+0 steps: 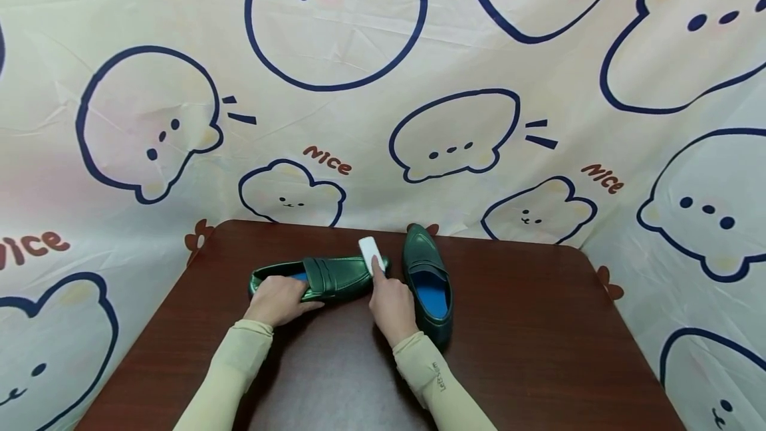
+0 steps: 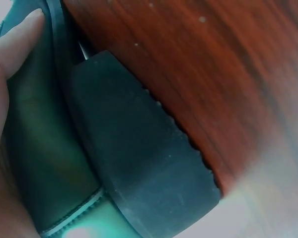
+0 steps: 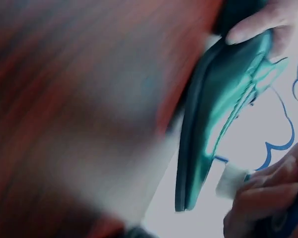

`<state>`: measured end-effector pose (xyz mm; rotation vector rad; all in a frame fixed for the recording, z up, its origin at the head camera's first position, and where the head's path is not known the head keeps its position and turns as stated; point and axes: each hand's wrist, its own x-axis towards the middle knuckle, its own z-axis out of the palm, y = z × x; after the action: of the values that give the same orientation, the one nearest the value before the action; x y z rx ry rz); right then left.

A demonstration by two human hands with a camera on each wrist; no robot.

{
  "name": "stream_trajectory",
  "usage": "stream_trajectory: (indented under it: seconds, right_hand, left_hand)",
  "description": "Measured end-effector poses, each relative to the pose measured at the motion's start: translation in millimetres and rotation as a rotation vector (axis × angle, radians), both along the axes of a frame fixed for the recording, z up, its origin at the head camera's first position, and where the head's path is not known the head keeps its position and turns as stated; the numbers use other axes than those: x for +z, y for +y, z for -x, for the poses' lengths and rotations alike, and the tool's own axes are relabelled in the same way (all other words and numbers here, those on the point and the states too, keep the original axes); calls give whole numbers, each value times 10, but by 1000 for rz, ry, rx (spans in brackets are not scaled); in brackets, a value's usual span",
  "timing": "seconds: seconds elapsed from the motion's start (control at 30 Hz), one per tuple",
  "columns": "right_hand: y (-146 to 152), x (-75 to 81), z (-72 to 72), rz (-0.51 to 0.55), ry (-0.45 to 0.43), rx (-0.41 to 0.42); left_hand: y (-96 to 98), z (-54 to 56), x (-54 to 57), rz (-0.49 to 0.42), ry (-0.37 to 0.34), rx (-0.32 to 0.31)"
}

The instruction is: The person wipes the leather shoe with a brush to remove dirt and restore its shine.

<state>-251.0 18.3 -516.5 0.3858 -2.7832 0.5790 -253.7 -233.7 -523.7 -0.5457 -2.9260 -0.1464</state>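
We find one metallic green penny loafer (image 1: 344,277) lying across the brown wood-grain counter (image 1: 538,338), toe pointing right. The left hand (image 1: 277,301) grips it at the rear, fingers closed over the rim of the opening and thumb along the outer side. The right hand (image 1: 393,306) holds a small white block (image 1: 368,251), index finger extended along it, over the toe; we cannot tell whether block and leather touch. A second green loafer (image 1: 423,258) stands upright just beside, toe away from the person, blue insole (image 1: 431,292) showing.
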Motion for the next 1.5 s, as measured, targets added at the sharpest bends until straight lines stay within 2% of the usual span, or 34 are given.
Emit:
stream_trajectory:
  seconds: [0.07,0.17,0.27,0.43,0.6,0.93,1.17,1.33,1.43,1.5]
  right_hand:
    - [-39,5,-1,75,-43,68]
    - [-108,31,-7,192,-169,155]
    - [-177,57,-25,273,-250,222]
    - [-267,90,-36,278,-283,255]
    - [-319,99,-23,258,-265,254]
    - [-271,100,75,181,-220,214]
    - [-171,98,168,15,-127,56]
    - [-133,135,155,-77,-49,-53]
    - [-131,143,134,-105,-47,-74]
    - [-137,135,132,-65,-56,-47]
  left_hand:
    - [-4,1,2,4,-8,2]
    - [-4,3,5,15,-9,1]
    - [-5,1,3,28,9,-1]
    - [7,-10,6,28,15,-1]
    - [13,-18,10,24,21,-4]
    - [3,-28,31,33,42,-14]
    - [-4,-25,27,17,43,-19]
    - [-10,-25,22,15,31,-12]
    - [-10,-26,9,14,18,-10]
    - [-9,-27,4,16,10,-9]
